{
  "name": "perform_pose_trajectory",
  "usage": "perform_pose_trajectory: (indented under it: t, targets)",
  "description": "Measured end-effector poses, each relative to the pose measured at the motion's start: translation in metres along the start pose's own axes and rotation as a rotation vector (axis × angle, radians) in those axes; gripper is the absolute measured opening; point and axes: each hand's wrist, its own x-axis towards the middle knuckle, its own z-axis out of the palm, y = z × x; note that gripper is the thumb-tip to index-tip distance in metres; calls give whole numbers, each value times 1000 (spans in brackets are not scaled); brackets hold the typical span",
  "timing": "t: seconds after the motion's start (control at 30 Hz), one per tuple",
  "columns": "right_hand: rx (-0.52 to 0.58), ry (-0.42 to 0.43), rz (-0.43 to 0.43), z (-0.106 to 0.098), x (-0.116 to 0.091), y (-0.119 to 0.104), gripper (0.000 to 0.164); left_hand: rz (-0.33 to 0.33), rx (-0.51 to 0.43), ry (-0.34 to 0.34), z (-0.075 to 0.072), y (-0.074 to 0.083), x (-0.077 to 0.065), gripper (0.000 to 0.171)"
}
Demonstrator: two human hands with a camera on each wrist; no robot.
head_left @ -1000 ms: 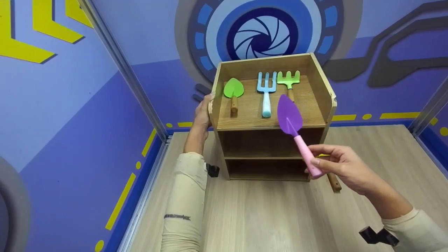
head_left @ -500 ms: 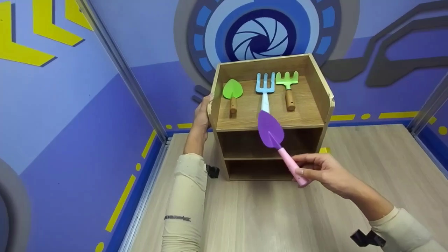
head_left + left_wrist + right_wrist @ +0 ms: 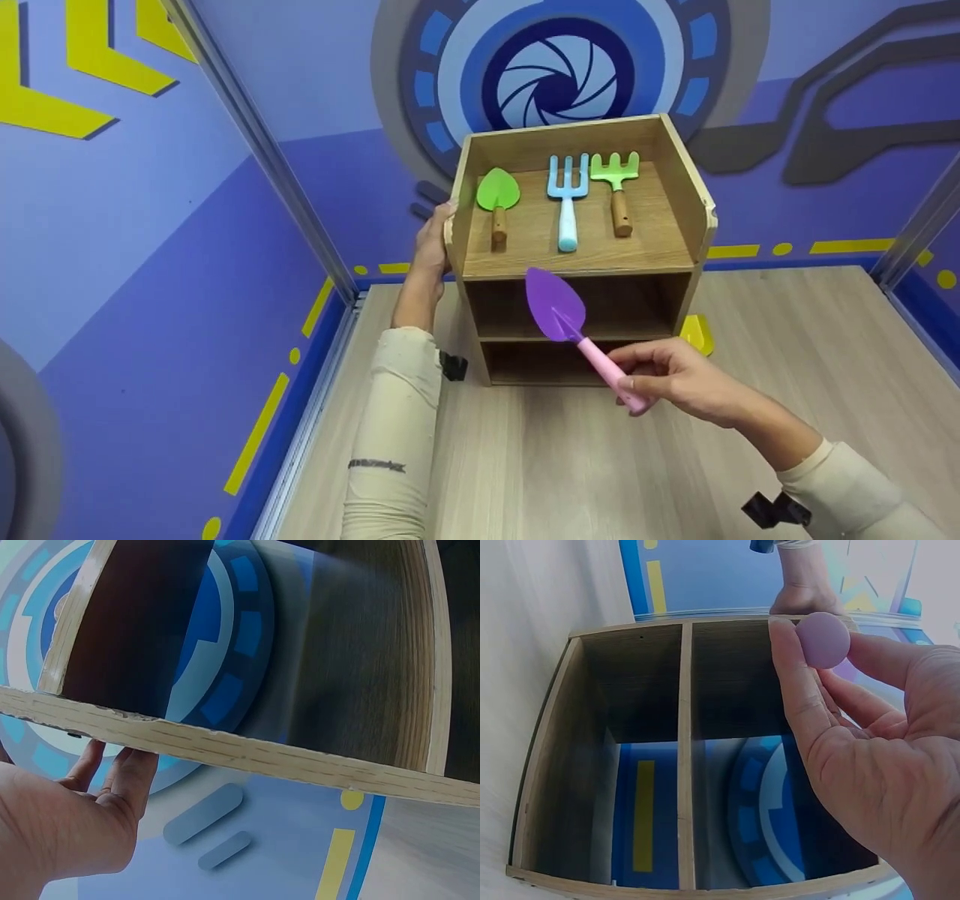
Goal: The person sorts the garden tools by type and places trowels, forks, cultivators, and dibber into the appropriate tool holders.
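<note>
My right hand (image 3: 690, 382) pinches the pink handle of a purple-bladed trowel (image 3: 555, 304) between thumb and fingers. The blade points up and left, overlapping the middle compartment's opening in the head view. From the right wrist, the handle's round pink end (image 3: 823, 640) shows between the fingertips. My left hand (image 3: 431, 244) grips the left side panel of a small wooden shelf (image 3: 577, 273); in the left wrist view its fingers (image 3: 129, 776) reach the panel from outside. On the top shelf lie a green trowel (image 3: 498, 189), a light blue hand fork (image 3: 568, 195) and a green rake (image 3: 616, 176).
A yellow scoop-like tool (image 3: 698, 335) lies on the floor (image 3: 555, 465) right of the shelf, partly hidden by my right hand. Two lower compartments show dark interiors. Printed blue panels (image 3: 330, 172) stand behind and to the left.
My right hand has carried the purple trowel left and down, from over the top shelf's right front to before the middle compartment, uncovering the green rake and yellow tool. My left hand stays put.
</note>
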Motion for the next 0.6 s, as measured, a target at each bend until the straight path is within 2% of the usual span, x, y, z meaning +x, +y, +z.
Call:
perform_pose_trajectory:
  t: [0.3, 0.5, 0.6]
  targets:
    - [-116, 4, 124, 1, 8, 10, 42, -20, 5, 20, -1, -1, 1, 68]
    - [-128, 36, 178, 4, 15, 22, 42, -24, -24, 20, -1, 0, 0, 67]
    - [-115, 72, 201, 6, 20, 29, 42, -18, -10, 10, 0, 0, 0, 68]
